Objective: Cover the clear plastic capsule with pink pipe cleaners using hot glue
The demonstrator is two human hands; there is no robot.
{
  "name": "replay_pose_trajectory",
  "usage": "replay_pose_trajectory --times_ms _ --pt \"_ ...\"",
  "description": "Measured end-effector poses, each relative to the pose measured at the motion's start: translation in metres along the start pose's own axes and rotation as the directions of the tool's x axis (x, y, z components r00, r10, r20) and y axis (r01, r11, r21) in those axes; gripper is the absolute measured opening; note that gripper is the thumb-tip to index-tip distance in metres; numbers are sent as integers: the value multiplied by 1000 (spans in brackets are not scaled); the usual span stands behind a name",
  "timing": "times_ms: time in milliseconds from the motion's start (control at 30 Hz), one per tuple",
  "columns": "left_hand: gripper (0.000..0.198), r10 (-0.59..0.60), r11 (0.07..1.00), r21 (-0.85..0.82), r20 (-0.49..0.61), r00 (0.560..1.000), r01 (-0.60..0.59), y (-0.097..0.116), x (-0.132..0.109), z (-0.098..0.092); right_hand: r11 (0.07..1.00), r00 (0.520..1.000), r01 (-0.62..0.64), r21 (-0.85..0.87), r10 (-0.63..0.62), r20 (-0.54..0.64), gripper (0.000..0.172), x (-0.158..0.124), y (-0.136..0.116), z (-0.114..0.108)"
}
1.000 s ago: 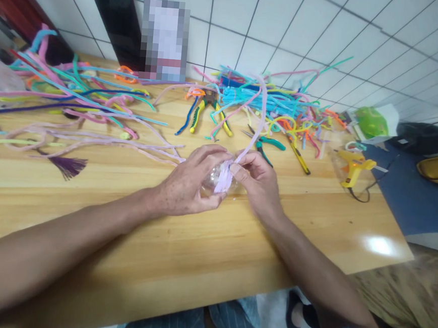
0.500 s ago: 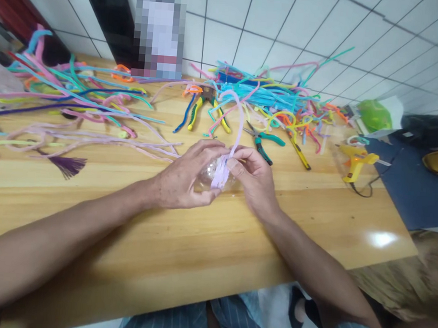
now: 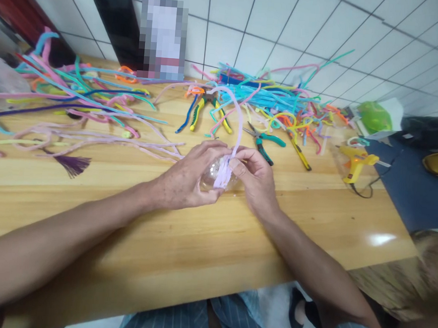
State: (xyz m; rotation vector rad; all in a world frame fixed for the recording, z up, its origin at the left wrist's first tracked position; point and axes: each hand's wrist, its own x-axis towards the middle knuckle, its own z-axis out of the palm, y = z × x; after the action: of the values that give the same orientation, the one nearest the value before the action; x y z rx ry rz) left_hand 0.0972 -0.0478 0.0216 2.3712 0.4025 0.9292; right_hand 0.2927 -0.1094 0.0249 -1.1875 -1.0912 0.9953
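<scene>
A clear, rounded plastic ball (image 3: 209, 177) sits in my left hand (image 3: 187, 176), whose fingers and thumb curl round its left side. Bands of lilac pipe cleaner (image 3: 223, 173) wrap the ball's middle. From the wrap a loose length of the same pipe cleaner arches up and back to the left. My right hand (image 3: 255, 179) is closed at the ball's right side, thumb and forefinger pinching the lilac pipe cleaner against it. The ball's right part is partly covered by those fingers.
Behind my hands lie yellow-green pliers (image 3: 222, 116), green-handled needle-nose pliers (image 3: 265, 141) and a yellow utility knife (image 3: 299, 152). Many coloured pipe cleaners (image 3: 270, 94) pile along the tiled wall, more at left with a purple tassel (image 3: 73, 164). A yellow glue gun (image 3: 355, 162) stands at right.
The view has shifted slightly, so objects at the left sit a little further right. Both hands keep the same hold on the ball and the pipe cleaner.
</scene>
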Motion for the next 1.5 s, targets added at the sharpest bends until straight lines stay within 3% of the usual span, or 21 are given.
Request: replay_pose_trajectory --times_ms 300,567,867,1000,1333,1500 --pt "44 -71 996 -55 -21 997 70 12 2 -4 990 997 81 -116 -79 26 25 -8 -4 3" --pt "48 -10 1000 -13 60 998 11 13 1 -7 995 1000 12 -95 -11 11 34 -10 -9 3" --pt "46 -20 999 -24 60 998 21 17 2 -8 993 996 -88 83 89 -9 14 -5 -5 0" --pt "49 -12 1000 -17 66 998 13 16 2 -8 993 995 -101 54 101 1 17 -2 -3 -3" --pt "64 98 995 38 -47 994 -96 4 -4 7 982 996 -88 168 82 42 29 2 -6 -6" --pt "59 84 996 26 -59 995 -82 7 -5 8 990 998 -50 133 44 54 30 0 -3 -6"
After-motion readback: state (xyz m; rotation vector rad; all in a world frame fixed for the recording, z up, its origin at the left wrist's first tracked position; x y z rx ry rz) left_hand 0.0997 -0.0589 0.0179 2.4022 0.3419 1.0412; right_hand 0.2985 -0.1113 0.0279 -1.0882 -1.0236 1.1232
